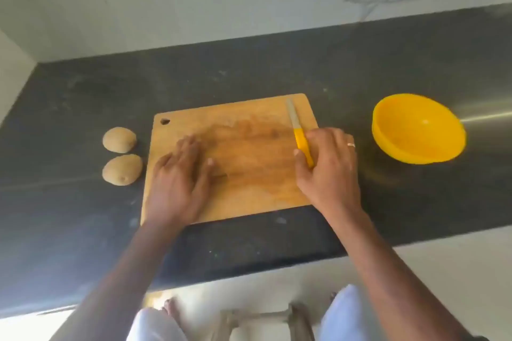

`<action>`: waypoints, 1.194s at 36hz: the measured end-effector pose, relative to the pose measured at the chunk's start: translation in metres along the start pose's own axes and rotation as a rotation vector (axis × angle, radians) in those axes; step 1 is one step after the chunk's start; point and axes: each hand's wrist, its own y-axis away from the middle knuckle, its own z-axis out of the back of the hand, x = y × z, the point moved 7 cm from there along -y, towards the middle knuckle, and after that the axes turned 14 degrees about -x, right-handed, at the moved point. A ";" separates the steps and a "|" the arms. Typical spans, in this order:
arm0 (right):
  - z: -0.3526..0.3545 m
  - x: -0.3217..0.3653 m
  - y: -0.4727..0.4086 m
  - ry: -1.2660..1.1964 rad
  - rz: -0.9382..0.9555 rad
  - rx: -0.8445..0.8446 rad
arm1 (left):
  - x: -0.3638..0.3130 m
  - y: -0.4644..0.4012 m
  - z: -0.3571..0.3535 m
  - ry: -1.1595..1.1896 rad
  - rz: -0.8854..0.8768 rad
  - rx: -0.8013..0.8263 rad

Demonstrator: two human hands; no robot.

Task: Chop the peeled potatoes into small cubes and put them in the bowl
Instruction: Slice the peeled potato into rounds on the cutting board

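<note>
A wooden cutting board [249, 152] lies on the dark counter. My left hand [180, 177] rests flat on the board's left part with straight fingers. My right hand [327, 166] grips the yellow handle of a knife [297, 130] at the board's right edge, and its grey blade points away from me along the board. Two brown potatoes lie on the counter just left of the board, one farther [119, 139] and one nearer [122, 169]. An empty yellow bowl [418, 133] stands to the right of the board.
The dark stone counter [360, 69] runs left to right, with a pale marble wall behind it. Its front edge is near me, and below it my knees and a stool show.
</note>
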 end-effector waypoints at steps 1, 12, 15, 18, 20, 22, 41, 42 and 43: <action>0.000 -0.001 0.001 0.007 0.020 -0.020 | 0.002 0.001 0.000 0.013 0.010 -0.019; 0.000 -0.004 0.011 0.136 0.034 -0.195 | 0.005 0.009 -0.001 -0.217 0.041 -0.047; 0.002 -0.006 0.012 0.167 0.008 -0.208 | 0.004 0.010 0.000 -0.222 0.027 -0.040; 0.003 -0.007 0.013 0.201 -0.010 -0.205 | 0.005 0.010 0.000 -0.233 0.019 -0.037; 0.004 -0.007 0.014 0.214 -0.002 -0.196 | 0.004 0.011 0.001 -0.231 0.019 -0.053; 0.005 -0.005 0.014 0.232 0.003 -0.178 | 0.003 0.012 0.001 -0.244 0.014 -0.062; -0.042 0.147 0.013 0.060 0.494 -0.080 | 0.133 0.024 0.098 0.506 0.429 -0.877; -0.054 0.164 0.013 0.009 0.524 -0.018 | 0.146 0.019 0.097 0.514 0.499 -0.851; -0.067 0.180 0.012 -0.039 0.541 0.047 | 0.160 0.014 0.095 0.524 0.564 -0.824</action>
